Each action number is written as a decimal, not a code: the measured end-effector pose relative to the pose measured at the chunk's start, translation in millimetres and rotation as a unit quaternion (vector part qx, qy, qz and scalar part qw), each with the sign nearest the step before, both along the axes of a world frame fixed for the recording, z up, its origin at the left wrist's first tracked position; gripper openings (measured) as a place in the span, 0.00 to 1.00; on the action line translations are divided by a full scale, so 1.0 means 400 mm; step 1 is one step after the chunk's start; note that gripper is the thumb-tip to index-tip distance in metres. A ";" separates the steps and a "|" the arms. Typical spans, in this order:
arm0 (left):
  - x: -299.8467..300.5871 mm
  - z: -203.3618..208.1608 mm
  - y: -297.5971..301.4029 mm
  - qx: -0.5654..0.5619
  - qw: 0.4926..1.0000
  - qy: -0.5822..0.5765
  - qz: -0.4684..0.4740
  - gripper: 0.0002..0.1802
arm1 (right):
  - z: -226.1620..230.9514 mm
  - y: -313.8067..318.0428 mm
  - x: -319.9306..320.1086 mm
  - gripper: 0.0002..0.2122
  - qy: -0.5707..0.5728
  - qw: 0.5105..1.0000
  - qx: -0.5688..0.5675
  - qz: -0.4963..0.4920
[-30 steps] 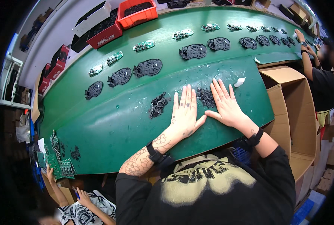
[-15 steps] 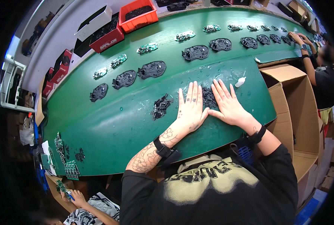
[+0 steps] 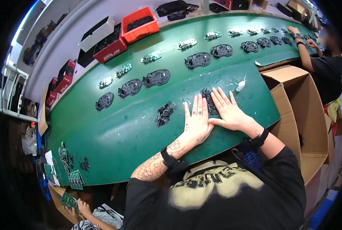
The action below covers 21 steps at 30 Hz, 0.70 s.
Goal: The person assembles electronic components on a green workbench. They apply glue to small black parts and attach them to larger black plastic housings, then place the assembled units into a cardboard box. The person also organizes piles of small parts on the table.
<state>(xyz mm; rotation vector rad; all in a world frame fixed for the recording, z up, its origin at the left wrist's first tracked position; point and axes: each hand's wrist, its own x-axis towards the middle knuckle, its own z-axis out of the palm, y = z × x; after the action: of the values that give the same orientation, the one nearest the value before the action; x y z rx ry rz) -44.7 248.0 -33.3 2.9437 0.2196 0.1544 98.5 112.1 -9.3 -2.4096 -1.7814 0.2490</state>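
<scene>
1. Pile of black bits lay on the green surface, between the fingers of left hand and right hand.
2. Its long axis ran roughly fore-aft; neither hand was clearly nearer.
3. Each grip was flat, fingers extended, clamped on nothing (thumbs met, or nearly).
4. Second pile sat left of left hand.

free: green tabletop beside left forearm | obstacles: black heap, white bottle

On the table, a parts pile lies left of the bottle.
</scene>
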 end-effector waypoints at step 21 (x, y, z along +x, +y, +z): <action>-0.073 0.015 -0.076 -0.032 0.998 0.043 0.025 0.57 | 0.002 -0.035 -0.113 0.53 -0.010 0.999 -0.016 -0.026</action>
<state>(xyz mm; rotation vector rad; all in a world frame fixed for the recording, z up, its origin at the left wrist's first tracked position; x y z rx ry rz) -73.7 217.6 -27.2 2.8846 0.3041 0.0281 53.4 97.9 -8.7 -2.4842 -1.7341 0.2520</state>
